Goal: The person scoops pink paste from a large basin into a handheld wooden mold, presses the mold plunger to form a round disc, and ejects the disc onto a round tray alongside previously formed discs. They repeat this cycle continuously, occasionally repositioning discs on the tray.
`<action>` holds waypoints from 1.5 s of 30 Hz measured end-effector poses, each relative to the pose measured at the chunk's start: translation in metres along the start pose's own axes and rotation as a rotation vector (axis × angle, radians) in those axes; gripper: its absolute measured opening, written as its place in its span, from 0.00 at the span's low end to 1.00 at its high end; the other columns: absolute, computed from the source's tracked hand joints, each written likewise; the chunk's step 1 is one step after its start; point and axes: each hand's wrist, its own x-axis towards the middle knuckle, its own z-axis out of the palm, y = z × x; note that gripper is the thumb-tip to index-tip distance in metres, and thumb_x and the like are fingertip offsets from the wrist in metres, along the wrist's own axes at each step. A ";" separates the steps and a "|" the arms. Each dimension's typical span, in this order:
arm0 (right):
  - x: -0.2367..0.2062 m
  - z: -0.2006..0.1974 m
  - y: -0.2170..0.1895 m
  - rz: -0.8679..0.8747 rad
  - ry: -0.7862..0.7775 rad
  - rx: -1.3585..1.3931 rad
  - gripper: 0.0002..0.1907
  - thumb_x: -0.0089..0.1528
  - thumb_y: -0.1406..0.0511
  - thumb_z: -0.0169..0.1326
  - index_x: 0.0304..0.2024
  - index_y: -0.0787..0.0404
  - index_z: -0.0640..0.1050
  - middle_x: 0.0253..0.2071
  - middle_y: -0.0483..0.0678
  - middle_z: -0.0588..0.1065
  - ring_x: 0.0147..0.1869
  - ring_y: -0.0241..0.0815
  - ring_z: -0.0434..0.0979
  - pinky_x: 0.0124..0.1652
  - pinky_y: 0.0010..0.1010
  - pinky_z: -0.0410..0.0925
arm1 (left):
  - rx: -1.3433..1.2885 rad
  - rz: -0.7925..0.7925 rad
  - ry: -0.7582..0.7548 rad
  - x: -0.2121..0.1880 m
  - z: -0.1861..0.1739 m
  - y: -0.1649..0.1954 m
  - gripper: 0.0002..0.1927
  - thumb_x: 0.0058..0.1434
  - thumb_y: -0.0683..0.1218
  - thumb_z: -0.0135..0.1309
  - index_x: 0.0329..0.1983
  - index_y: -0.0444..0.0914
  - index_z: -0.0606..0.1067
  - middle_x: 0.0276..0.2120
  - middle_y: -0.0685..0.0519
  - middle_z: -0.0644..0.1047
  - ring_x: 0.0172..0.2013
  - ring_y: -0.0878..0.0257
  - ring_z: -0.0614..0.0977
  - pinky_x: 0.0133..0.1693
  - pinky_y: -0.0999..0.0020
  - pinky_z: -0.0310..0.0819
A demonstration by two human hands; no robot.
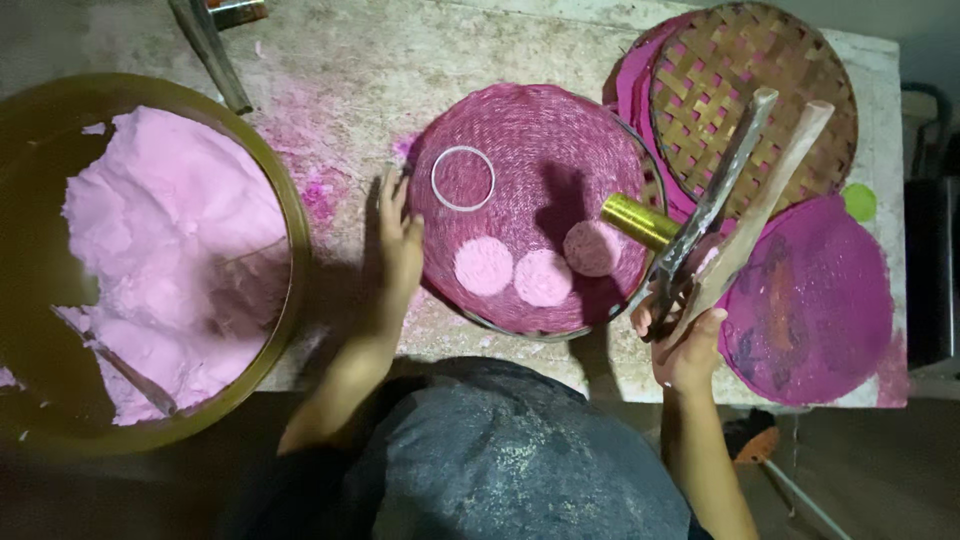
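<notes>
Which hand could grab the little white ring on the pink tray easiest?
Probably the left hand. It rests on the pink woven tray edge, right beside the white ring, with open fingers. The right hand is farther away and already holds long flat tools.

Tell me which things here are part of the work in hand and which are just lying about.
In hand:
left hand on the pink woven tray
right hand gripping the long tongs
three pink discs
metal ring

Lying about:
bowl of pink dough
bamboo woven tray
pink round mat
</notes>
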 end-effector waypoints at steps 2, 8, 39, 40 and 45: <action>0.000 -0.002 0.003 0.005 0.032 0.017 0.39 0.66 0.33 0.41 0.57 0.58 0.65 0.39 0.49 0.67 0.37 0.45 0.67 0.38 0.38 0.62 | 0.278 0.040 0.010 -0.024 0.000 0.001 0.37 0.66 0.32 0.48 0.76 0.44 0.52 0.77 0.43 0.50 0.76 0.45 0.55 0.65 0.61 0.66; 0.004 0.003 0.005 0.059 -0.013 0.115 0.39 0.69 0.33 0.41 0.58 0.59 0.66 0.36 0.49 0.67 0.39 0.45 0.67 0.41 0.39 0.62 | 0.802 0.437 -0.028 -0.039 0.008 0.017 0.16 0.60 0.38 0.59 0.50 0.45 0.83 0.72 0.45 0.60 0.70 0.40 0.59 0.69 0.47 0.57; 0.133 0.166 -0.067 0.317 -0.677 -1.323 0.36 0.69 0.43 0.35 0.46 0.68 0.78 0.27 0.59 0.78 0.36 0.53 0.82 0.42 0.47 0.70 | -1.437 -0.081 -0.034 0.071 0.021 0.049 0.15 0.69 0.57 0.51 0.33 0.45 0.67 0.24 0.61 0.65 0.26 0.67 0.67 0.42 0.63 0.70; 0.132 0.172 -0.064 0.304 -0.669 -1.318 0.35 0.69 0.43 0.35 0.48 0.67 0.78 0.28 0.60 0.78 0.37 0.54 0.82 0.43 0.48 0.70 | -1.419 -0.081 -0.018 0.071 0.016 0.048 0.15 0.69 0.57 0.51 0.32 0.45 0.67 0.23 0.61 0.65 0.26 0.67 0.67 0.41 0.63 0.69; 0.125 0.174 -0.060 0.221 -0.734 -1.277 0.34 0.70 0.44 0.36 0.47 0.66 0.80 0.32 0.64 0.78 0.39 0.62 0.81 0.45 0.51 0.70 | -1.402 -0.103 0.016 0.065 0.015 0.038 0.13 0.68 0.54 0.50 0.29 0.47 0.65 0.22 0.63 0.64 0.25 0.69 0.66 0.38 0.65 0.67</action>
